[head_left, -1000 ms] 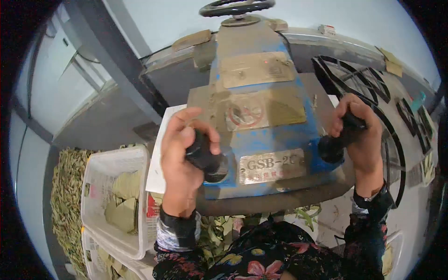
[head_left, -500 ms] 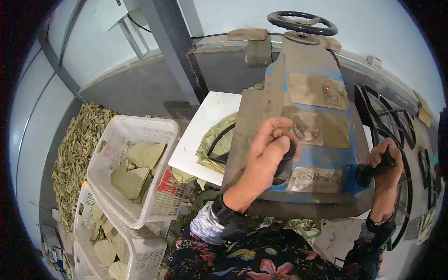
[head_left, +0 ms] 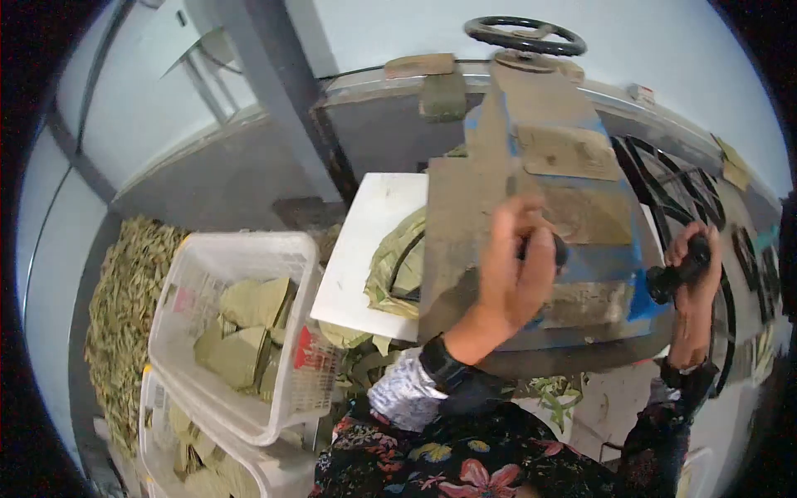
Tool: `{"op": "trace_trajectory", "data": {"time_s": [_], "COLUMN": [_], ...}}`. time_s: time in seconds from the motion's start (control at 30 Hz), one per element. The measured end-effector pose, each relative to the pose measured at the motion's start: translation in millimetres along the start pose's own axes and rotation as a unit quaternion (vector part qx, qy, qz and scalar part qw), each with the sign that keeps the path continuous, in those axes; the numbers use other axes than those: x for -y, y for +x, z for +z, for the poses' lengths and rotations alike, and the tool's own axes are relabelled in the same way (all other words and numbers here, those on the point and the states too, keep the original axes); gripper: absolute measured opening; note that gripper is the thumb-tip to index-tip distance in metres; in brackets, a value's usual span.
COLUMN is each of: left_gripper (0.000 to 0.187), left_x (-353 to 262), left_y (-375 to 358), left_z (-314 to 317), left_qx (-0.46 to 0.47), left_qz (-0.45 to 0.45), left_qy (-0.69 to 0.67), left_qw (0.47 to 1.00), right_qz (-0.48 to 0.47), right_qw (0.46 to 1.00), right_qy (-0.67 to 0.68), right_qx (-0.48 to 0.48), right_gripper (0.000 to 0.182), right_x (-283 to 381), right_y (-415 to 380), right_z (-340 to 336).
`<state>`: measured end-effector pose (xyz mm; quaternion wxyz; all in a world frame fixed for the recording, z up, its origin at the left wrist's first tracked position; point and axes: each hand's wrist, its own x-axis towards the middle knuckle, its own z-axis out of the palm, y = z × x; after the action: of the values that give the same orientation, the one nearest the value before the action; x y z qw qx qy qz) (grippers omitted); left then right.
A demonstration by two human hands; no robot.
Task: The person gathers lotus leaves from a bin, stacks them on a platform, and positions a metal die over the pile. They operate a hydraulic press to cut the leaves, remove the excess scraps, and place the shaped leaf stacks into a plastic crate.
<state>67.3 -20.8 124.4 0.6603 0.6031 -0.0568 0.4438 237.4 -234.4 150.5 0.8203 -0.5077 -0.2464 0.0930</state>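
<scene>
My left hand, blurred by motion, has its fingers curled around a black knob on the front of a brown and blue press machine. My right hand grips a black handle at the machine's right side. Left of the swing arm, a stack of green leaves lies on a white board. Part of a black curved cutting frame rests on these leaves, its other part hidden under the machine's arm.
White plastic crates holding cut leaf stacks stand at the left. Behind them is a heap of dry leaves. A black handwheel tops the machine. More black curved frames lean at the right.
The view has shifted, so the machine sits slightly differently. My left hand, still at the knob, has blurred with motion. My right hand keeps its hold on the handle.
</scene>
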Motion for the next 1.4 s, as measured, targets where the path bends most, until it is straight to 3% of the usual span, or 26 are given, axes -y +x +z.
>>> {"op": "trace_trajectory", "data": {"time_s": [0.13, 0.17, 0.2, 0.27, 0.33, 0.37, 0.43, 0.47, 0.5, 0.53, 0.57, 0.63, 0.67, 0.73, 0.8, 0.83, 0.9, 0.93, 1.0, 1.13, 1.2, 1.23, 1.3, 1.33, 1.4], "left_gripper": [0.029, 0.039, 0.043, 0.045, 0.053, 0.053, 0.058, 0.064, 0.066, 0.068, 0.068, 0.076, 0.076, 0.076, 0.074, 0.073, 0.072, 0.068, 0.058, 0.049, 0.042, 0.042, 0.049, 0.049, 0.039], "left_x": [-29.4, -33.2, -31.2, -36.5, -35.4, -34.5, -45.9, -48.2, -43.5, -35.4, -23.6, -3.2, -7.5, -21.9, -30.3, -33.1, -12.1, 18.0, 36.8, 61.6, 61.7, 63.8, 67.1, 65.0, 59.6], "left_y": [12.5, 20.6, 26.2, 39.3, 47.5, 40.6, 20.8, 4.4, -17.4, -31.5, -31.0, -22.1, -13.8, 3.1, 3.1, -7.0, -51.3, -76.9, -102.0, -103.7, -101.6, -101.2, -102.8, -99.3, -88.1], "left_z": [-46.1, -60.5, -79.1, -118.0, -154.0, -156.4, -149.7, -147.2, -144.2, -144.3, -151.4, -168.2, -177.1, -197.3, -195.7, -182.4, -148.4, -136.0, -109.6, -89.9, -85.1, -85.9, -91.6, -92.5, -94.3], "left_qx": [-0.024, -0.04, -0.06, -0.125, -0.234, -0.226, -0.18, -0.056, 0.043, 0.14, 0.141, 0.02, 0.018, -0.04, -0.001, 0.041, 0.3, 0.304, 0.412, 0.301, 0.304, 0.3, 0.315, 0.309, 0.299], "left_qz": [-0.037, -0.002, 0.025, 0.014, 0.074, 0.075, 0.225, 0.211, 0.16, 0.106, 0.104, 0.045, 0.045, -0.014, 0.1, 0.139, 0.136, 0.193, 0.154, 0.183, 0.166, 0.163, 0.15, 0.142, 0.129], "left_qy": [0.0, 0.118, 0.14, 0.179, 0.302, 0.297, 0.489, 0.493, 0.49, 0.483, 0.482, 0.32, 0.321, 0.378, 0.617, 0.709, 0.701, 0.542, 0.536, 0.537, 0.565, 0.569, 0.61, 0.619, 0.547], "left_qw": [0.999, 0.992, 0.988, 0.976, 0.921, 0.925, 0.823, 0.842, 0.856, 0.858, 0.859, 0.946, 0.946, 0.925, 0.781, 0.691, 0.633, 0.76, 0.721, 0.766, 0.749, 0.748, 0.712, 0.708, 0.771], "right_qz": [-0.003, -0.007, 0.005, -0.008, -0.036, -0.101, -0.153, -0.17, -0.168, -0.126, -0.084, -0.065, -0.084, 0.062, 0.151, 0.146, 0.195, 0.193, 0.143, 0.143, 0.136, 0.134, 0.219, 0.219, 0.236], "right_qw": [1.0, 1.0, 1.0, 0.998, 0.98, 0.924, 0.834, 0.76, 0.759, 0.786, 0.806, 0.792, 0.716, 0.665, 0.662, 0.664, 0.64, 0.641, 0.64, 0.657, 0.741, 0.741, 0.858, 0.859, 0.927], "right_qy": [0.003, 0.002, 0.018, -0.002, -0.137, -0.306, -0.438, -0.516, -0.519, -0.537, -0.549, -0.603, -0.692, -0.742, -0.731, -0.73, -0.742, -0.743, -0.755, -0.74, -0.657, -0.656, -0.459, -0.456, -0.284], "right_qx": [0.003, 0.012, -0.02, 0.063, 0.14, 0.204, 0.3, 0.356, 0.355, 0.281, 0.204, 0.075, 0.036, -0.062, -0.073, -0.067, -0.036, -0.029, -0.021, 0.017, 0.042, 0.048, 0.069, 0.082, 0.071], "right_gripper": [0.041, 0.041, 0.045, 0.061, 0.077, 0.084, 0.076, 0.072, 0.072, 0.068, 0.064, 0.063, 0.066, 0.078, 0.085, 0.085, 0.087, 0.087, 0.085, 0.083, 0.076, 0.076, 0.063, 0.063, 0.04], "right_x": [-2.4, -4.3, -11.3, -23.6, -34.1, -38.9, -40.7, -38.8, -44.6, -58.1, -71.7, -91.9, -114.6, -129.4, -133.7, -137.5, -141.7, -144.5, -148.0, -137.3, -136.8, -134.6, -125.4, -117.7, -91.1], "right_y": [-25.6, -33.3, -41.4, -52.8, -73.2, -79.3, -83.4, -78.8, -73.5, -66.7, -59.4, -36.9, -23.8, -4.5, 4.5, 9.9, 14.4, 15.1, 12.3, 14.7, 20.8, 23.2, 26.7, 29.0, 36.1], "right_z": [42.1, 57.4, 74.9, 104.2, 126.8, 124.4, 131.0, 127.9, 118.8, 102.4, 83.3, 29.9, -18.2, -62.8, -79.0, -79.9, -74.3, -73.4, -74.3, -76.8, -84.0, -85.8, -86.2, -82.7, -70.8]}}
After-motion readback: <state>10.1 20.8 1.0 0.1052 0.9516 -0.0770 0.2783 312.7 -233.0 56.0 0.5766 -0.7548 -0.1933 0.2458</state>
